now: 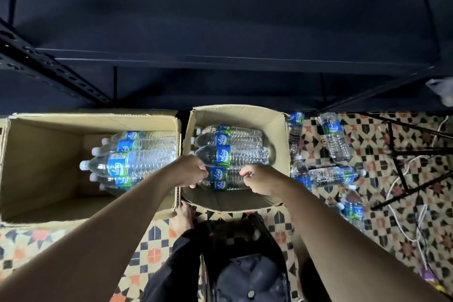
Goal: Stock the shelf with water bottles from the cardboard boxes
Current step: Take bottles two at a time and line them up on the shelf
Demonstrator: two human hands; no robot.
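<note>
Two open cardboard boxes stand on the tiled floor below a dark metal shelf [220,60]. The left box [36,154] holds several large water bottles [137,162] lying on their sides. More lie stacked in the right box [282,144]. Both hands reach into the right box. My left hand [190,171] curls round the neck end of a blue-labelled bottle [224,175] near the front of the stack. My right hand [259,180] curls its fingers on the body end of the same bottle. The shelf boards in view are bare and dark.
Several small water bottles [334,137] lie scattered on the floor right of the boxes. White cables [402,179] and black metal frame bars [416,152] cross the floor at far right. A black stool [245,265] and my bare foot [182,216] are below the boxes.
</note>
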